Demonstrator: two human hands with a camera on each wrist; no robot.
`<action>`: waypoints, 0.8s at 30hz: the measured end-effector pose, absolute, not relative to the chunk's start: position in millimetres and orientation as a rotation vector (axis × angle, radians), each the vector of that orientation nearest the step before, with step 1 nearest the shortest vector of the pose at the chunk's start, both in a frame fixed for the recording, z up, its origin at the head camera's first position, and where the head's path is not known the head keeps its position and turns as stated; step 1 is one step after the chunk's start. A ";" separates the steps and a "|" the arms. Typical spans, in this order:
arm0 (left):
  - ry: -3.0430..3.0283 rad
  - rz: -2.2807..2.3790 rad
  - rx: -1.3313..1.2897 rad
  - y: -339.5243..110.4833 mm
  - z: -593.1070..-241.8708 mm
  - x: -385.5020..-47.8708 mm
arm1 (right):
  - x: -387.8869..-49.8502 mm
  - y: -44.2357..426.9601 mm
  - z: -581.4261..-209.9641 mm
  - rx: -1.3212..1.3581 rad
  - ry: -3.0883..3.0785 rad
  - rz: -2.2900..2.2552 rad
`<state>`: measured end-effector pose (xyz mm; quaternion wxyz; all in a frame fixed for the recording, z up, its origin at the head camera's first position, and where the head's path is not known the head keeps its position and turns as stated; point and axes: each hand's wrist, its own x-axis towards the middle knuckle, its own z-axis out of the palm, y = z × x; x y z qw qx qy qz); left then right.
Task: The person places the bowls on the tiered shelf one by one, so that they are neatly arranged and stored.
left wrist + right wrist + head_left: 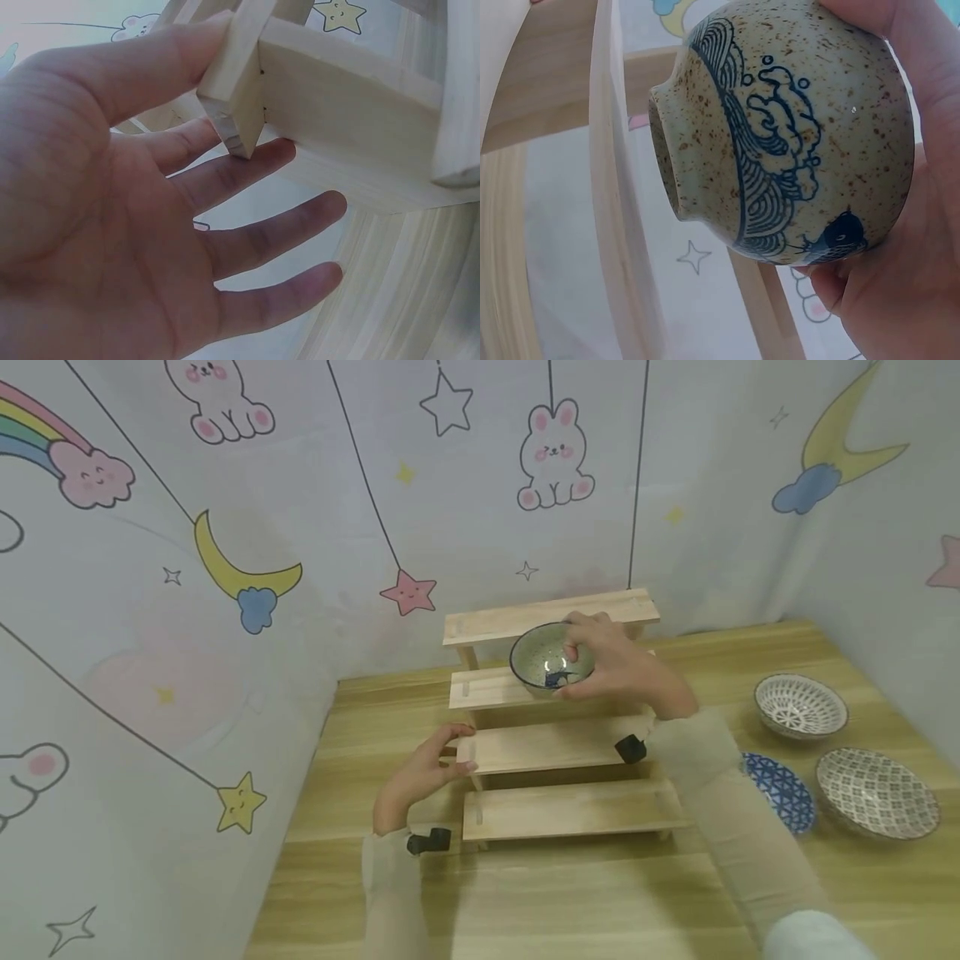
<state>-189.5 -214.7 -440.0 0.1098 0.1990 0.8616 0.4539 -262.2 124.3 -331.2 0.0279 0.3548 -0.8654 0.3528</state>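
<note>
My right hand [621, 667] grips a speckled grey-green bowl [538, 658] by its rim, over the upper steps of a wooden four-tier stand [555, 747]. In the right wrist view the bowl's outside [802, 112] carries blue waves and a fish, and its foot ring points toward the boards. Whether the bowl touches a step, I cannot tell. At the stand's left end my left hand [422, 774] pinches the second step from the bottom. The left wrist view has the thumb against one face of the board [244, 45], fingers beneath it, the lower ones spread.
On the wooden tabletop [360, 893] at the right sit a small white patterned bowl [801, 706], a wider grey-patterned bowl [876, 793] and a blue-patterned dish [783, 793], partly behind my right sleeve. A cartoon-printed backdrop [487, 527] stands close behind the stand.
</note>
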 end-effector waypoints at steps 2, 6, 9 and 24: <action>2.533 1.335 0.587 -214.7 -440.4 -190.0 | -262.0 119.6 -332.4 1.103 -2.654 1.110; 2.523 1.344 0.579 -214.9 -441.6 -190.0 | -261.3 109.7 -336.8 1.129 -2.622 1.155; 2.522 1.345 0.578 -214.8 -442.2 -189.5 | -262.1 103.0 -340.3 1.144 -2.610 1.152; 2.509 1.378 0.582 -214.5 -442.4 -191.2 | -265.3 72.4 -344.3 1.226 -2.563 1.135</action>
